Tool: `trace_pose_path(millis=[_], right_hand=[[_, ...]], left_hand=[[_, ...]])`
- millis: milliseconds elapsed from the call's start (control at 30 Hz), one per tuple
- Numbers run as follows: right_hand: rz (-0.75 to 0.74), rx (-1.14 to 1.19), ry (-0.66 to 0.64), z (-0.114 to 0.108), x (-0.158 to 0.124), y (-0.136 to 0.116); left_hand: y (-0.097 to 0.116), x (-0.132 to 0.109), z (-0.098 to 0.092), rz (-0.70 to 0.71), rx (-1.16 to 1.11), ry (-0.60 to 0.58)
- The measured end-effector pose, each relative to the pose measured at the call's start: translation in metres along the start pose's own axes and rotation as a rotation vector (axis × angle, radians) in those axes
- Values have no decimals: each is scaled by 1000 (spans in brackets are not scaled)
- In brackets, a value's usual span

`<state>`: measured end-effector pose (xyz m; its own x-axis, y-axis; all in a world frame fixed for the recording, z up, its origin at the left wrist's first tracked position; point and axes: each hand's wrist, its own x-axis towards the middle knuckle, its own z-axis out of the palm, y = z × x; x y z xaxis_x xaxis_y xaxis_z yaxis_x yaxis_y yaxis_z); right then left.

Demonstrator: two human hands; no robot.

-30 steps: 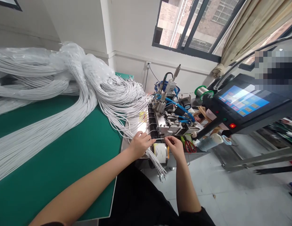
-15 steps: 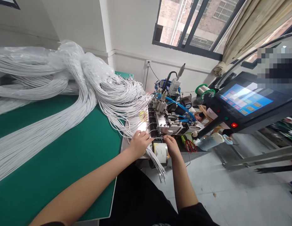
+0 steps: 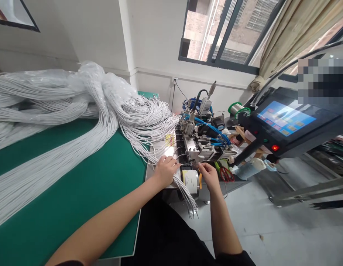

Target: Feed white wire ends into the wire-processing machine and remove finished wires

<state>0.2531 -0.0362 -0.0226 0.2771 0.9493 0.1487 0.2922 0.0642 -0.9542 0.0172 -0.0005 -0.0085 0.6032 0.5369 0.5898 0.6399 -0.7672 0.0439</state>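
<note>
Drawing back from the white cable [image 3: 186,164] lying across the pneumatic machine's [image 3: 191,143] black rail [image 3: 181,150], the right hand [image 3: 210,176] shows pinched fingertips, contents unclear, apparently leaving it to the left hand [image 3: 166,171], closed over the cable bundle [image 3: 185,191].

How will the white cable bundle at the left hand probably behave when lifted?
The white cable bundle would probably flex, since it curves beyond the left hand. Its loose tips may fan apart further, being already spread.
</note>
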Motion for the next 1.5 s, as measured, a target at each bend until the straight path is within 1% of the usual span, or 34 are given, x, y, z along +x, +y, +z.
trace_pose_path(millis=[33, 100, 233, 300, 367, 500, 533, 600, 667, 733, 833, 933, 1067, 1200, 1300, 1400, 1500], right_hand=[[-15, -30, 3, -5, -2, -4], [-33, -75, -32, -15, -8, -14], [-126, -232, -167, -27, -25, -45], [-189, -314, -283, -29, -34, -61], [-234, -372, -427, -30, -42, -74], [-243, -413, -748, -27, -50, -87], [-236, -415, -796, -26, -51, -88], [-236, -413, -830, -25, -52, -87], [-260, -407, -809, -26, -51, -85], [-281, -404, -741, -29, -49, -82], [-271, -392, -576, -35, -46, -78], [-227, -321, -380, -34, -41, -70], [-129, -127, -136, -17, -31, -56], [-49, 124, 39, 4, -24, -46], [-20, 187, 94, 12, -22, -42], [-34, 202, 88, 14, -21, -39], [-53, 186, 61, 12, -22, -37]], left_hand=[[0, 0, 0, -9, 4, 6], [1, 1, -1, -32, 13, 20], [3, 3, -5, -34, 4, 48], [3, 3, -6, -30, -14, 68], [2, 3, -8, -34, -30, 83], [2, 3, -10, -32, -45, 110], [2, 3, -10, -31, -46, 119], [2, 2, -9, -30, -49, 128], [1, 1, -8, -26, -48, 125], [0, 1, -8, 4, -47, 107], [-2, 1, -9, 129, -50, 88], [-1, 2, -13, 264, -33, 118], [1, 5, -20, 332, -17, 177], [3, 5, -21, 311, -14, 190], [4, 4, -21, 300, -17, 192], [4, 4, -20, 298, -24, 204], [5, 4, -18, 276, -17, 178]])
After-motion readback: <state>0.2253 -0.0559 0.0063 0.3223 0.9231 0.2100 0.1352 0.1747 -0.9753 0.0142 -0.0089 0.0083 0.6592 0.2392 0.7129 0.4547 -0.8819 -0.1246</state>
